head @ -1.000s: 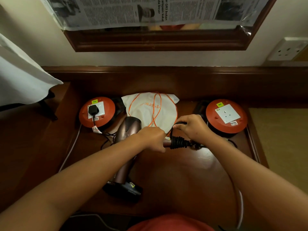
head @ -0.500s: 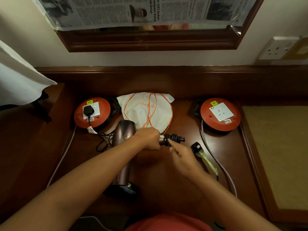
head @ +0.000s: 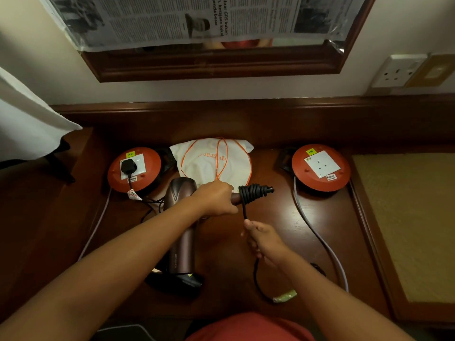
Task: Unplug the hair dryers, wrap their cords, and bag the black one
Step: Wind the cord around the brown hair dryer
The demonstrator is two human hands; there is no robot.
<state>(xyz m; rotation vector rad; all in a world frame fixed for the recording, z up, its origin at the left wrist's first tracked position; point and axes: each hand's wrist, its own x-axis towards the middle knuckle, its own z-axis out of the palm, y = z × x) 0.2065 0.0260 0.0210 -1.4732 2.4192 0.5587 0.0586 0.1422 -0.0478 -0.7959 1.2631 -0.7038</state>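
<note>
Brown-bronze, the dryer (head: 181, 232) lies on the desk (head: 246, 274) with its barrel running near to far and its handle (head: 235, 198) pointing right. Our left hand (head: 216, 199) grips that handle, fingers curled round it. Black cord (head: 253, 191) is already coiled in several turns on the handle's right end, just beyond the left knuckles. From the coil one strand drops straight toward us into our right hand (head: 264, 239), which pinches it in closed fingers just near of the handle. Below the fist the slack loops on the desk to a pale green tag (head: 285, 297); the plug itself we cannot make out.

The handle's long axis lies left to right, so we judge the next turn must carry the strand over it, away from us, with the right hand, the nearer one to the free cord.

Beyond the handle lies the white bag (head: 211, 163). A second dryer (head: 174, 283), black, lies under the first, its plug (head: 128, 166) in the left reel (head: 134, 169). The right reel (head: 321, 167) has an open socket.
</note>
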